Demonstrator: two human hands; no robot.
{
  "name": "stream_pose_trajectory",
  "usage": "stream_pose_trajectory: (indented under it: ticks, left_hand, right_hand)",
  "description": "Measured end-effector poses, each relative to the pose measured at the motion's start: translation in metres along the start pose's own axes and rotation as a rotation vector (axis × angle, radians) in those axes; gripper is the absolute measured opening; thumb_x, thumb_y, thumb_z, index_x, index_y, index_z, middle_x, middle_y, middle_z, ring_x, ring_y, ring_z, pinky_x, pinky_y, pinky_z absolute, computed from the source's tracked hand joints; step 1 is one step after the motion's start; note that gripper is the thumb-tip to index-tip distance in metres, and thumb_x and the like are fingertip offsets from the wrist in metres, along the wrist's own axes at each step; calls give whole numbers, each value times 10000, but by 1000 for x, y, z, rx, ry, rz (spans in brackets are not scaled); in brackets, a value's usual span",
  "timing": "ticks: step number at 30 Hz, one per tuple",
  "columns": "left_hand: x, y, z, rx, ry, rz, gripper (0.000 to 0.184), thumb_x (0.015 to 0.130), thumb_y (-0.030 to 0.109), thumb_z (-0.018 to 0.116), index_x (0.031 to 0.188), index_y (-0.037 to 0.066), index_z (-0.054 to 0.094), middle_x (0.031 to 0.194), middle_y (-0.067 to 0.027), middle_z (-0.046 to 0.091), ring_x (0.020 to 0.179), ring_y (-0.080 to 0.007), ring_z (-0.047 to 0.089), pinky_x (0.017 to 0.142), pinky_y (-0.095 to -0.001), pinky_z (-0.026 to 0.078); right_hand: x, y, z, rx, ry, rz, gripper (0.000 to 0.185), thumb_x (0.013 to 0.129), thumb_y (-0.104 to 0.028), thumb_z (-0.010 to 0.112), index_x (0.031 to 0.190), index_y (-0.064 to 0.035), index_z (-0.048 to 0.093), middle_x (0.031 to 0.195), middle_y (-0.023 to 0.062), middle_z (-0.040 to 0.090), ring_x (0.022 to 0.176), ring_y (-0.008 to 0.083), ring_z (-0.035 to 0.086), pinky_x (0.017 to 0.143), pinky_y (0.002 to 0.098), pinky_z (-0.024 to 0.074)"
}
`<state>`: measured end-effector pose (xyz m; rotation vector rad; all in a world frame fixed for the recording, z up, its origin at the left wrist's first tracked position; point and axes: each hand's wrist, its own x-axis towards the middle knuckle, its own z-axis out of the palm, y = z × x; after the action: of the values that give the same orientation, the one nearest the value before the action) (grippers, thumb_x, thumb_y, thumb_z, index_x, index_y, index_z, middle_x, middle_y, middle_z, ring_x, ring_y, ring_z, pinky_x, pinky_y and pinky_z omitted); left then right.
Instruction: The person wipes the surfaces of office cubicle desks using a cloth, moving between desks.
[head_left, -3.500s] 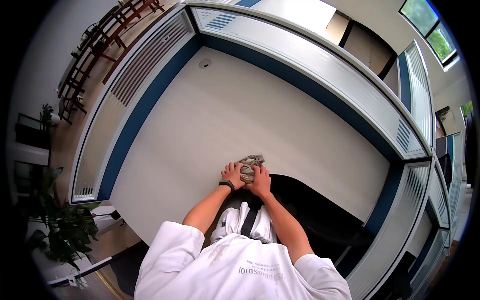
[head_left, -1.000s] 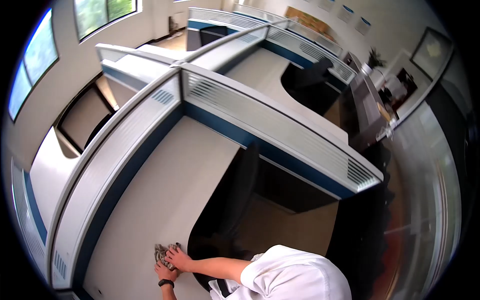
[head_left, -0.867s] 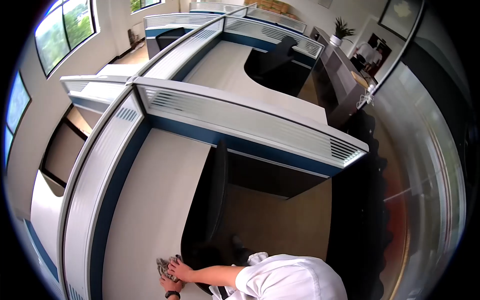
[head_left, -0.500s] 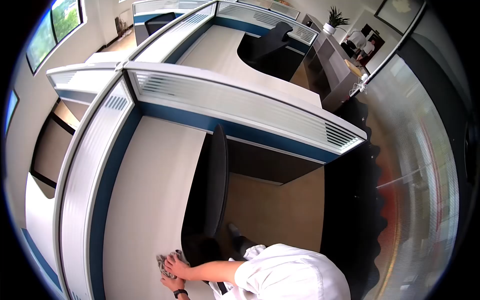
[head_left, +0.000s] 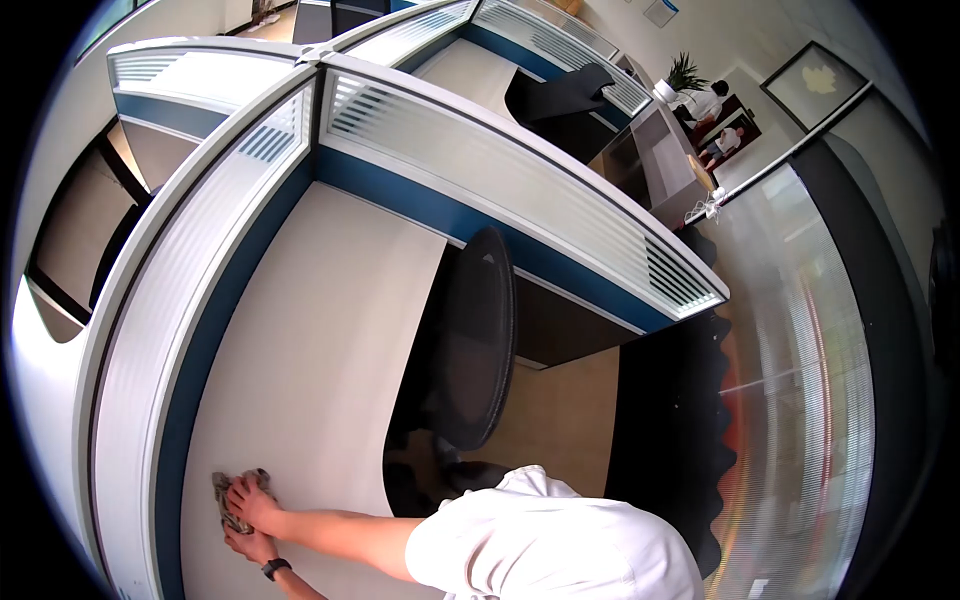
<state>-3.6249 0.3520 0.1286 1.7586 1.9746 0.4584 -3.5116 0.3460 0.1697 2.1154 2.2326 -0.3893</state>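
A crumpled grey-brown cloth (head_left: 221,492) lies on the pale desk top (head_left: 300,330), close to the blue-edged partition at its left. My right hand (head_left: 253,504) presses on it from above, with its fingers curled over the cloth. Just below, my left hand (head_left: 249,543), with a dark watch on its wrist, grips the cloth's lower edge. Some of the cloth is hidden beneath both hands. My right arm, in a white sleeve, reaches across the desk's near end.
A black office chair (head_left: 478,340) stands against the desk's right edge. Low partitions (head_left: 500,165) with frosted panels enclose the desk on the left and far side. Further back are a grey cabinet (head_left: 665,160), a potted plant (head_left: 683,75) and two people. A ribbed translucent panel (head_left: 800,370) is at right.
Both hands and the cloth have moved left across the desk, toward the partition, and slightly farther away. My right arm is more outstretched. The camera view has shifted and tilted.
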Motion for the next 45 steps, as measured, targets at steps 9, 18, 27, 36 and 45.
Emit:
stream_pose_trajectory:
  ticks: [9,18,27,36,45]
  left_hand:
    - [119,-56,10,-7,15,45,833,657,354,792,1327,56,397,1281,-217,421,1125,-388,495,901,-474,460]
    - [64,-4,0,6,-18,173,788,624,188,817,1272,6,408,1176,-197,456,1085,-393,498,889,-473,451]
    - [-58,47,31,125,-173,277,845,613,186,799,1299,-9,346,1158,-260,432,1042,-438,474,880,-495,410]
    - [-145,65,74,207,-224,365,914,602,326,805,1305,-5,323,1176,-260,425,1063,-452,433,891,-515,392]
    - [-203,94,85,187,-194,265,851,614,340,793,1275,31,355,1191,-226,426,1081,-440,430,874,-537,406]
  right_hand:
    - [103,-26,-14,66,-77,39,549,803,-332,578,1324,-204,463,1405,46,356,1313,343,272,1006,571,261]
    - [44,9,-13,74,-26,-15,599,787,-336,596,1343,-198,422,1424,49,330,1308,332,276,1017,560,262]
    - [-86,73,-3,147,-63,92,484,838,-253,552,1293,-140,432,1362,73,363,1311,328,264,982,572,328]
    - [-180,117,15,111,-20,181,430,849,-229,538,1258,-132,448,1299,75,398,1260,315,322,904,559,378]
    - [-218,136,31,-13,65,170,424,840,-255,546,1237,-132,460,1267,77,422,1211,313,362,892,549,384]
